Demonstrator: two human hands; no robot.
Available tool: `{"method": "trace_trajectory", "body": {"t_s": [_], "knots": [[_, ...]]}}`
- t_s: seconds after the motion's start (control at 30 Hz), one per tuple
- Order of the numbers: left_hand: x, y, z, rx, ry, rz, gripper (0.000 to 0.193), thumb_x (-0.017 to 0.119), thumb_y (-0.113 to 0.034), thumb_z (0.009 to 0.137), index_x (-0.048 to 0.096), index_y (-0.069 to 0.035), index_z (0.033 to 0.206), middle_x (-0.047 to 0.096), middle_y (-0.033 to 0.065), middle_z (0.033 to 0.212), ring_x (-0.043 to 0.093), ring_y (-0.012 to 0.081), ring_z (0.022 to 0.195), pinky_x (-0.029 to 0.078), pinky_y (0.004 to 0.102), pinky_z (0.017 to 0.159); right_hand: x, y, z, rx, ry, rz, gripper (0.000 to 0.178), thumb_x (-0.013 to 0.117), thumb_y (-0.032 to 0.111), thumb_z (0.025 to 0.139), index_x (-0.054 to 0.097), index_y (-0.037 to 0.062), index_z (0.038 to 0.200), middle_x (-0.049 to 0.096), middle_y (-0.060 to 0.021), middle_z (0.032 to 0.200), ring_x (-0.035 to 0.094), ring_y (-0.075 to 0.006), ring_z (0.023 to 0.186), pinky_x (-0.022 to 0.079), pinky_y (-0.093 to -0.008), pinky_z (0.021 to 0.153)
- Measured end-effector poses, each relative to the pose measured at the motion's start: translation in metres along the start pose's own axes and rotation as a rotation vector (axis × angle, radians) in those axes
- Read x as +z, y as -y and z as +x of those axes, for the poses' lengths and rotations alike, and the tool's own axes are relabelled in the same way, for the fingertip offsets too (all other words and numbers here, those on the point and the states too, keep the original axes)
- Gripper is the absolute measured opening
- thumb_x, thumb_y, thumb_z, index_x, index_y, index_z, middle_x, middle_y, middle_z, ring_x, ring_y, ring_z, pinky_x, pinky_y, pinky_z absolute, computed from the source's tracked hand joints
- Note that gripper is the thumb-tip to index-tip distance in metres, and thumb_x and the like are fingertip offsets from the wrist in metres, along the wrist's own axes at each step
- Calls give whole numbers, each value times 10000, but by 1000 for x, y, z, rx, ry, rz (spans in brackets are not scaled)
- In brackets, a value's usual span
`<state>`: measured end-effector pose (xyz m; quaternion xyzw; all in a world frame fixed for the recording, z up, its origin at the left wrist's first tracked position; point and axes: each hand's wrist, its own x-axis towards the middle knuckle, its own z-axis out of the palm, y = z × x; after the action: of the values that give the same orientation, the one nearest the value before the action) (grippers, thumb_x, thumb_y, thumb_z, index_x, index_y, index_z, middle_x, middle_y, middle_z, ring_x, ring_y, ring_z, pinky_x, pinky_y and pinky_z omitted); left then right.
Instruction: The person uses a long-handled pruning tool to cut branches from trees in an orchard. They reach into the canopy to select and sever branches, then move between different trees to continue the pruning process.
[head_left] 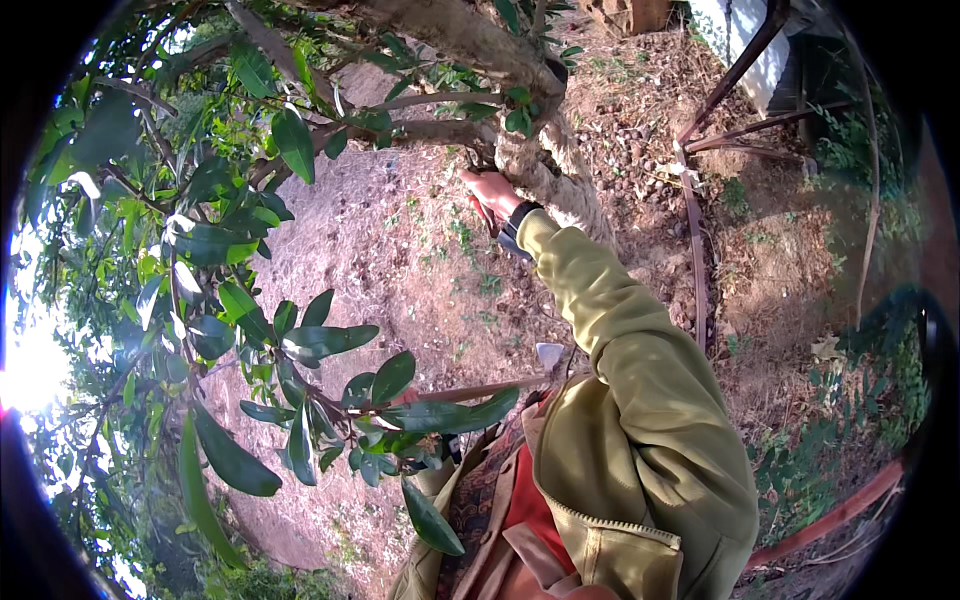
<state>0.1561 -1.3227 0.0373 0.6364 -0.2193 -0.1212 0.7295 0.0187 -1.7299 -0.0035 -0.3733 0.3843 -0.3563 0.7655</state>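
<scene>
My right arm, in an olive sleeve, stretches up to the tree trunk [545,170]. My right hand [488,192] is beside the trunk, just under a branch [420,131], with a dark band round the wrist. Its fingers look curled; a narrow reddish shape shows below them, and I cannot make out what it is. Lower down, leaves cover most of my left hand [407,397]. It appears closed round the wooden handle of a hatchet [470,391], whose pale metal head is near my jacket front.
Leafy twigs [320,340] hang close in front on the left. Rusty metal bars [695,250] stand on the right, and another reddish bar [830,515] crosses the lower right. Dry, stony soil [350,260] lies below. A white wall [740,45] shows at the top right.
</scene>
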Motion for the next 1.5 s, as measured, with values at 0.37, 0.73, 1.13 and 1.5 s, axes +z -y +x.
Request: {"method": "trace_trajectory", "body": {"t_s": [0.37,0.73,1.13,1.5], "knots": [[25,-9,11,-77,245,-121,257,606,-73,929,417,-129,764,400,-24,554,369,76,480,356,245,492,15,16,-14,-101,-23,157,461,645,434,884,561,34,671,556,-76,557,493,-175,405,377,-341,380],[21,0,13,-97,-91,-134,235,593,-46,927,425,-123,782,400,-21,557,367,80,480,375,254,493,27,15,-13,-8,83,263,473,604,492,904,528,39,791,555,-78,604,504,-168,432,412,-331,396],[10,-1,17,-79,177,-134,209,605,-60,928,453,-129,802,419,-21,563,385,73,494,372,246,497,19,29,-25,226,370,686,486,492,498,952,505,16,885,544,-104,675,551,-254,539,493,-409,531],[4,3,11,-58,76,-30,150,614,-140,938,469,-125,903,473,-8,681,480,87,618,427,253,580,23,12,-22,31,-69,496,464,525,499,939,456,41,969,552,-90,689,525,-195,505,463,-353,465]]}}
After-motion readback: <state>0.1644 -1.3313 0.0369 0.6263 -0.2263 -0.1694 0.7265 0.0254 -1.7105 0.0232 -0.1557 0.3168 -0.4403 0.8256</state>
